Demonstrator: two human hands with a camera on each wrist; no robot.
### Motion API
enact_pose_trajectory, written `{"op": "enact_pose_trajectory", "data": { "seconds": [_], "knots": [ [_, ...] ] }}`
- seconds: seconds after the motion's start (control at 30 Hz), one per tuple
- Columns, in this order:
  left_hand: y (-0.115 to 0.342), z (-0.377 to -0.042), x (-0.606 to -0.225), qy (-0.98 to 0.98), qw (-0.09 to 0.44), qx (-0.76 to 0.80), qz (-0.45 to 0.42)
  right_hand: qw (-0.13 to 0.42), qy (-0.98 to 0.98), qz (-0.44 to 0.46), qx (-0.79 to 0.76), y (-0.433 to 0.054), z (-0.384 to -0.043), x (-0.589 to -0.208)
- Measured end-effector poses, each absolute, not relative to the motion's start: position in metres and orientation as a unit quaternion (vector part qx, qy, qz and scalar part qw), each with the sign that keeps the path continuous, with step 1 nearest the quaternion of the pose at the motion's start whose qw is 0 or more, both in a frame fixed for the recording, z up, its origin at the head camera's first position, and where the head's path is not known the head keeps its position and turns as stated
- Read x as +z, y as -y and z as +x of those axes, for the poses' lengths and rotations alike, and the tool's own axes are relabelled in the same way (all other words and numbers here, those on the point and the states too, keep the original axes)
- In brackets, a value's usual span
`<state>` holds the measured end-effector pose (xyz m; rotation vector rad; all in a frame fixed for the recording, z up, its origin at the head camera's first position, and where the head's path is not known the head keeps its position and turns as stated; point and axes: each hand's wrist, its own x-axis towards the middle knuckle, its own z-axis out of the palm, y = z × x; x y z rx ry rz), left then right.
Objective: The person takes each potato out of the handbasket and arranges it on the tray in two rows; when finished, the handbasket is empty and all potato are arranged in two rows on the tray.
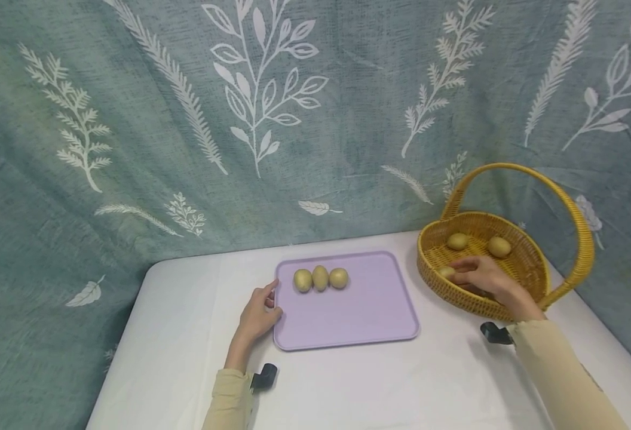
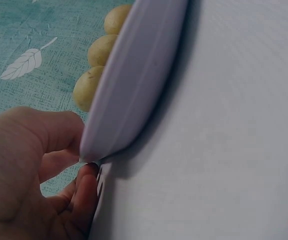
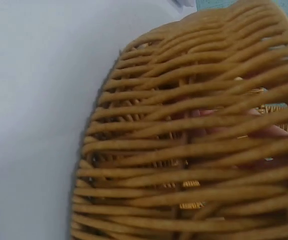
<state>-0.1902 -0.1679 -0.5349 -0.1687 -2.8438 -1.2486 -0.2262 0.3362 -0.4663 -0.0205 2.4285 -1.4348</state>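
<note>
One potato point(image 1: 446, 272) lies in the left part of the basket point(image 1: 455, 294), at the right of the frame, just left of the right hand point(image 1: 484, 278) and at its fingertips. That hand seems to pinch it, fingers bent about its right end; with that end covered, its long axis cannot be told. In the right wrist view the weave screens most of the fingers. The right hand is by far the nearer: the left hand point(image 1: 256, 313) is well apart, below and left of the frame's centre, thumb and index finger spread and touching the left rim of the tray point(image 1: 348, 319). The tray lies between the hands, its long side running across the frame. Three potatoes point(image 1: 320, 278) sit side by side in its upper left. Two other potatoes point(image 1: 458, 241) lie farther up in the basket, beyond the right hand.
</note>
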Motion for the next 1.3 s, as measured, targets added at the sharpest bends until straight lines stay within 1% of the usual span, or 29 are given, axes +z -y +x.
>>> {"op": "enact_pose_trajectory", "data": {
  "seconds": [0.13,0.23,0.37,0.6,0.9,1.1,1.3],
  "knots": [
    [0.168,-0.191,-0.536,0.914,0.016,-0.4,-0.057,0.152,-0.845,-0.001,-0.513,-0.336,-0.227,-0.469],
    [0.168,-0.192,-0.537,0.915,0.016,-0.399,-0.056,0.136,-0.839,0.01,-0.527,-0.335,-0.227,-0.469],
    [0.168,-0.192,-0.537,0.916,0.018,-0.397,-0.056,0.12,-0.833,0.001,-0.541,-0.332,-0.227,-0.467],
    [0.168,-0.191,-0.536,0.916,0.019,-0.396,-0.053,0.142,-0.834,-0.037,-0.532,-0.328,-0.232,-0.469],
    [0.168,-0.192,-0.539,0.917,0.021,-0.393,-0.055,0.131,-0.838,-0.009,-0.53,-0.323,-0.235,-0.471],
    [0.167,-0.193,-0.539,0.917,0.022,-0.394,-0.058,0.098,-0.811,-0.01,-0.576,-0.324,-0.233,-0.466],
    [0.167,-0.192,-0.538,0.917,0.019,-0.395,-0.053,0.071,-0.809,-0.013,-0.583,-0.321,-0.237,-0.451]
  ]
}}
